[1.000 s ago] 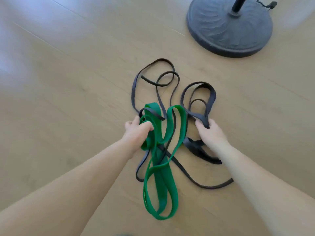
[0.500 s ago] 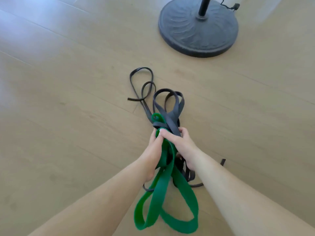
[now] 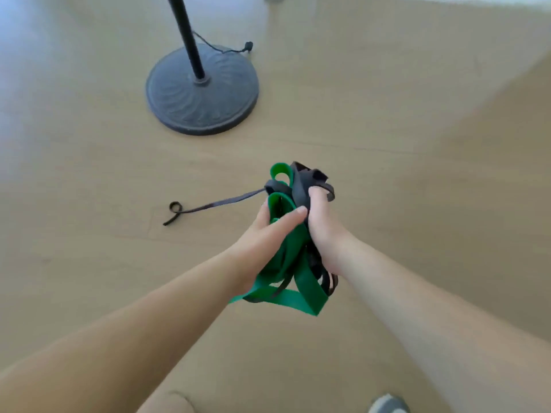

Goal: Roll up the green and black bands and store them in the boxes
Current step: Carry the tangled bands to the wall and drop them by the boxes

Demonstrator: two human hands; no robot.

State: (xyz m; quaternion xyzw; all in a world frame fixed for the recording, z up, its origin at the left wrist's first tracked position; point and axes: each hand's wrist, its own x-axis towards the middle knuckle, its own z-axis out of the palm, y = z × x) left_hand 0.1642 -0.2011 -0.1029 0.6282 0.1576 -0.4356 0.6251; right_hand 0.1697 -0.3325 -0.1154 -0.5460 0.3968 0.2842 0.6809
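Centre left, a tail of the black band is trailed across the floor. The green band is clasped by curled left hand fingers, the black bundle by the clenched right hand. The tangle could be tightened if that tail snags.

Round dark stand base with pole on wooden floor

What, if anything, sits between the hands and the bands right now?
Nothing visible: the left hand holds the green band and the right hand grips the black bands. One black strand trails onto the floor. No box is in view.
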